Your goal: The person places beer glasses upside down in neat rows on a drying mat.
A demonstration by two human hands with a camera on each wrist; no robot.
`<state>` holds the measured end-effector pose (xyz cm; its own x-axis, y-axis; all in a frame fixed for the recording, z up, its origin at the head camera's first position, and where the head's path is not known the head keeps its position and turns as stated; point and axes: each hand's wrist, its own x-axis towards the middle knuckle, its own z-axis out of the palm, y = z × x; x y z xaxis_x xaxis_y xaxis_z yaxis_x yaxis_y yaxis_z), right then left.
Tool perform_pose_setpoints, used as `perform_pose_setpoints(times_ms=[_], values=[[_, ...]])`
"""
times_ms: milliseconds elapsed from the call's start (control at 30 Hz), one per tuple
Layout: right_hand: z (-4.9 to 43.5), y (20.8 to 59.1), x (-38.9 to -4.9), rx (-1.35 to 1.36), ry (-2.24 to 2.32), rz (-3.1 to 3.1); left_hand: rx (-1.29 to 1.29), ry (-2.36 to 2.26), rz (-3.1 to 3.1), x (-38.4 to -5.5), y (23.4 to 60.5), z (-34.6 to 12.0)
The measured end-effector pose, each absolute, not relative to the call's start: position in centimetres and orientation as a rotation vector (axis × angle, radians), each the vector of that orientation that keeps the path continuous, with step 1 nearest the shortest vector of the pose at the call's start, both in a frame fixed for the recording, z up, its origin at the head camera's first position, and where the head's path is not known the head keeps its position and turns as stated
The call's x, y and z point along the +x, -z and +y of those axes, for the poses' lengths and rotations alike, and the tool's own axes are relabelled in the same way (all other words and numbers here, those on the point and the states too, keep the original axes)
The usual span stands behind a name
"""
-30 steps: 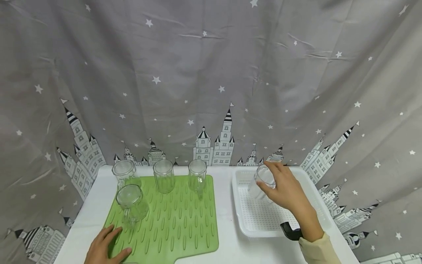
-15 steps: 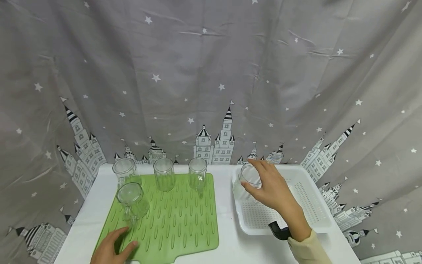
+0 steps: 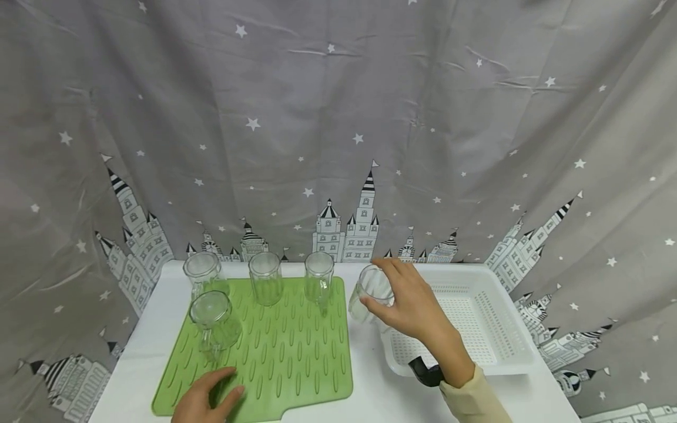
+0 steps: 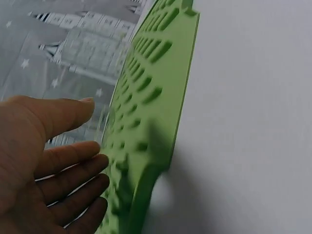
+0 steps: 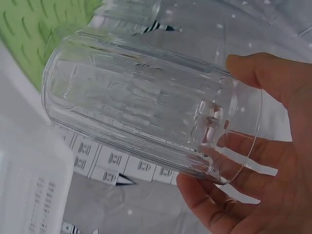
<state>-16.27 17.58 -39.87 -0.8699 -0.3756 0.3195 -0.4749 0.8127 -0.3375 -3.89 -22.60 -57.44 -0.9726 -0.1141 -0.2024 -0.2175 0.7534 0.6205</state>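
My right hand (image 3: pixel 415 302) grips a clear glass mug (image 3: pixel 365 299) near its rim, thumb on one side and fingers on the other. The mug is over the gap between the white basket and the green mat (image 3: pixel 296 364). In the right wrist view the glass mug (image 5: pixel 131 102) lies across the frame, and what looks like its handle shows through the wall. My left hand (image 3: pixel 206 396) hovers at the mat's front left part, holding nothing. Its fingers (image 4: pixel 73 180) are extended and apart from the thumb in the left wrist view.
Several clear glass mugs stand on the mat: a back left mug (image 3: pixel 203 273), a mug in front of it (image 3: pixel 219 323), a back middle mug (image 3: pixel 266 282) and a back right mug (image 3: pixel 319 282). A white perforated basket (image 3: pixel 508 317) sits at right. A grey curtain (image 3: pixel 338 117) hangs behind.
My right hand has carried the glass mug leftward from inside the basket to beyond its left rim. My left hand has shifted a little to the right over the mat.
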Motion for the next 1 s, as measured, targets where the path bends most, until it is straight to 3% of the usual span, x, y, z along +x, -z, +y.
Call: perform_pose_setpoints(times_ms=[633,867,1000], values=[[12.6,41.7,-15.2,0.714,-0.651,-2.764,0.097,-1.672,2.753,-8.0,56.7,-11.0],[11.4,42.3,-14.6,0.752,-0.659,-2.747,0.281,-1.797,2.777,-9.3,56.8,-8.8],[10.8,42.5,-14.3,0.766,-0.674,-2.736,0.258,-1.808,2.772,-9.8,57.0,-8.4]])
